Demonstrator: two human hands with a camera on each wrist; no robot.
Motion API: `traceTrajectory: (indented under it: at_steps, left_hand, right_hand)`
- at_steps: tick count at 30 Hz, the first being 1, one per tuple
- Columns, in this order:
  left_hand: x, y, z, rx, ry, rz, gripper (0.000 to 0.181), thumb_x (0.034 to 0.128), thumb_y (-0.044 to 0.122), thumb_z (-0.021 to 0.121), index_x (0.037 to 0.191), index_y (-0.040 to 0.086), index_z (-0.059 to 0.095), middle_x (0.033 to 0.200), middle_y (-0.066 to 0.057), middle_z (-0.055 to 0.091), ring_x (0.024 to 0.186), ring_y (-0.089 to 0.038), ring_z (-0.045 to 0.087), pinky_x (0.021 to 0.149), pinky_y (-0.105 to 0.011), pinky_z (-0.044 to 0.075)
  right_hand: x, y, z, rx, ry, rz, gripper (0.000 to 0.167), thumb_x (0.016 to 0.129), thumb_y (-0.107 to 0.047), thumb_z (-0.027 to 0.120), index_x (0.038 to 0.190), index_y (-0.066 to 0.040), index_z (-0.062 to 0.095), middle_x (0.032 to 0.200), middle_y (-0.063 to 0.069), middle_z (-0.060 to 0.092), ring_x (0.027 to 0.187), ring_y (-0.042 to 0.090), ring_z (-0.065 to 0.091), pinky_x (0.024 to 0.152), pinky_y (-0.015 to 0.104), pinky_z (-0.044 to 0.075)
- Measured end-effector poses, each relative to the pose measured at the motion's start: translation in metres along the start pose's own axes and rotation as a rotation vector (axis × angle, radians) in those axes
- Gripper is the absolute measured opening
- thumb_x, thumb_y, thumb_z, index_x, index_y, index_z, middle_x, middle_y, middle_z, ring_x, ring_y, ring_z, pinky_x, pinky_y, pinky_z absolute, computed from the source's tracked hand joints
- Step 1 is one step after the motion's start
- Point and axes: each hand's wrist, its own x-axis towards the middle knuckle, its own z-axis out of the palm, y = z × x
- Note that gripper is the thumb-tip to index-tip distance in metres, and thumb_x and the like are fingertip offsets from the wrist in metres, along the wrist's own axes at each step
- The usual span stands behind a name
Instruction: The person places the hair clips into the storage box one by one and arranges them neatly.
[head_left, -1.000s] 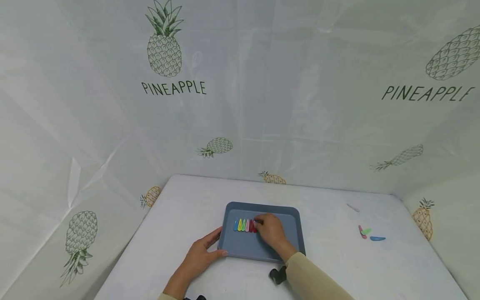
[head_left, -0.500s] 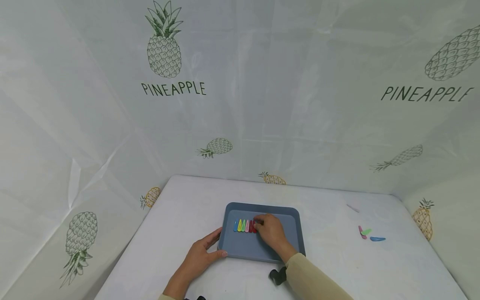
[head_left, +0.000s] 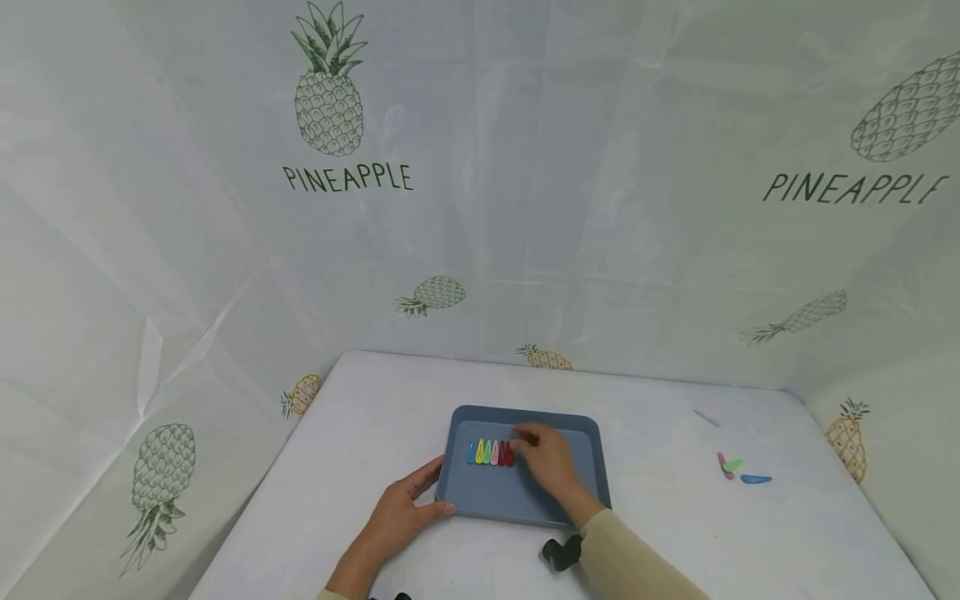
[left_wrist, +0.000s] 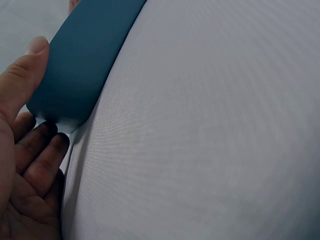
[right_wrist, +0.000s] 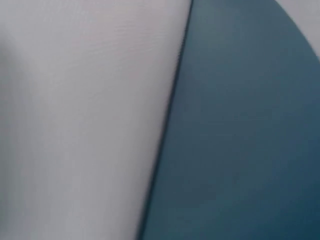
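A blue-grey tray [head_left: 517, 502] lies on the table, with a row of several hair clips [head_left: 494, 452] in its upper left part: blue, yellow, green, pink and two dark red. My left hand [head_left: 396, 515] rests against the tray's left side, thumb at the near corner; the left wrist view shows its thumb and fingers at the tray wall [left_wrist: 82, 55]. Over the tray, just right of the red clips, is my right hand [head_left: 547, 457], fingers bent and thumb apart from them, nothing visible between. The right wrist view shows only tray wall [right_wrist: 240, 120] and cloth.
On the white table at the right lie a blue clip [head_left: 756, 479], a green clip [head_left: 733, 465] touching a pink one [head_left: 723, 467], and a pale clip [head_left: 706, 417] farther back. A pineapple-printed sheet [head_left: 525, 208] hangs behind the table.
My right hand has moved slightly right, off the rightmost red clip, and its fingers have parted. The row of clips and my left hand look the same.
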Motion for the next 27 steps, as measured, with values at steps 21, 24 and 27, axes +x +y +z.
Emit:
traceTrajectory:
  at_steps: [21,24,27]
  left_hand:
    - [-0.001,-0.001,0.001,-0.01,-0.003,-0.02,0.085,0.0857,0.048,0.086,0.158,0.02,0.051,0.16,-0.006,0.053,0.15,-0.035,0.048,0.122,-0.065,0.036]
    - [-0.001,0.0,0.001,-0.015,-0.003,-0.016,0.085,0.0859,0.047,0.086,0.158,0.02,0.051,0.16,-0.005,0.053,0.15,-0.034,0.048,0.122,-0.064,0.037]
    - [0.0,0.0,0.001,-0.012,0.0,-0.009,0.084,0.086,0.047,0.086,0.158,0.019,0.051,0.159,-0.005,0.053,0.149,-0.034,0.049,0.121,-0.063,0.038]
  right_hand:
    - [-0.028,0.021,-0.109,-0.024,0.271,0.001,0.029,0.101,-0.02,0.075,0.127,-0.008,0.074,0.111,0.012,0.078,0.089,0.016,0.073,0.068,0.019,0.057]
    - [-0.032,0.035,-0.128,-0.068,0.339,0.02,0.03,0.101,-0.023,0.074,0.127,-0.008,0.075,0.111,0.013,0.077,0.086,0.015,0.073,0.067,0.018,0.056]
    - [-0.037,0.049,-0.147,-0.113,0.395,0.069,0.031,0.102,-0.026,0.073,0.128,-0.009,0.075,0.114,0.014,0.077,0.094,0.019,0.071,0.068,0.015,0.052]
